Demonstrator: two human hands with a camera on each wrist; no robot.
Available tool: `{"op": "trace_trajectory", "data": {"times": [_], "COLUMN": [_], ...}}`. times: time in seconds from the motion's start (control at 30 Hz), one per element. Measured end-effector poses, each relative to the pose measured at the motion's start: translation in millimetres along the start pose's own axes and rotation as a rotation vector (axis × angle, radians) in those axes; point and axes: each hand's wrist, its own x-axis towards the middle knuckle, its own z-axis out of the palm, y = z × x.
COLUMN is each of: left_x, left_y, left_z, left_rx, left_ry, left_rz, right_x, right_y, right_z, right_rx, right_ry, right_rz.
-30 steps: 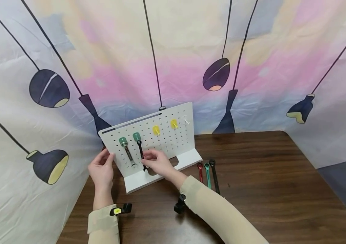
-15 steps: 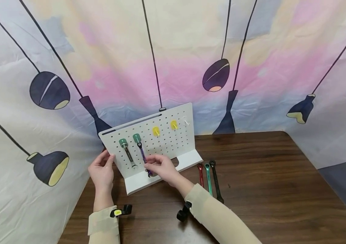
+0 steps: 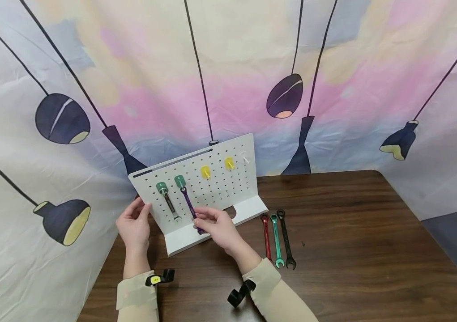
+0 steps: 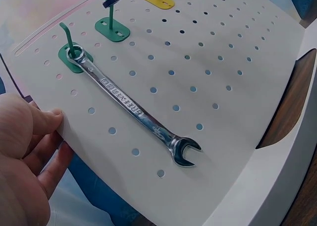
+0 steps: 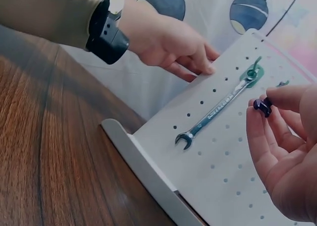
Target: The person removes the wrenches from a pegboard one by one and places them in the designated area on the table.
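My left hand (image 3: pixel 134 226) pinches the left edge of a white pegboard (image 4: pixel 89 151) between thumb and fingers. A purple combination wrench (image 3: pixel 188 203) is pinched near its lower, open end by my right hand (image 3: pixel 220 228). Its ring end meets the tip of the second green hook (image 4: pixel 113 30); whether the ring is fully over the hook I cannot tell. On the first green hook (image 4: pixel 74 57), a silver combination wrench (image 4: pixel 119 97) hangs by its ring, slanting across the board. From the right wrist, only the purple wrench's open end (image 5: pixel 262 106) shows clearly.
Two yellow hooks (image 3: pixel 206 171) and a clear hook (image 3: pixel 245 158) stick out farther right on the board. Red (image 3: pixel 266 237), green (image 3: pixel 277 241) and black (image 3: pixel 286 239) wrenches lie side by side on the wooden table (image 3: pixel 353 232). A patterned cloth (image 3: pixel 244 44) hangs behind.
My right hand has drawn the purple wrench's lower end down and to the right, out from the board, while its ring end stays at the second green hook. The left hand keeps its place.
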Motion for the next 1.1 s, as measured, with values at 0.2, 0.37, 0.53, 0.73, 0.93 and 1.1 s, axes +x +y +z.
{"op": "trace_trajectory", "data": {"times": [0.2, 0.37, 0.53, 0.73, 0.93, 1.1], "left_x": [-1.4, -0.8, -0.4, 0.6, 1.2, 0.7], "left_y": [2.0, 0.0, -0.9, -1.1, -0.7, -1.7], "left_z": [-0.6, -0.9, -0.6, 0.2, 0.1, -0.2], "left_rx": [0.008, 0.009, 0.021, -0.004, -0.012, -0.003], "left_ry": [0.005, 0.011, 0.005, 0.002, -0.007, 0.004], "left_rz": [0.014, 0.005, 0.003, 0.012, 0.016, 0.01], "right_x": [-5, -9, -9, -9, -11, -12], "right_y": [-10, -18, -21, -22, -24, -25], "right_z": [0, 2, 2, 1, 2, 2], "right_rx": [0.038, 0.05, 0.079, 0.103, 0.096, 0.09], "right_ry": [0.001, 0.004, 0.015, 0.009, 0.009, -0.004], "right_rz": [0.015, 0.03, 0.06, 0.071, 0.082, 0.101]}}
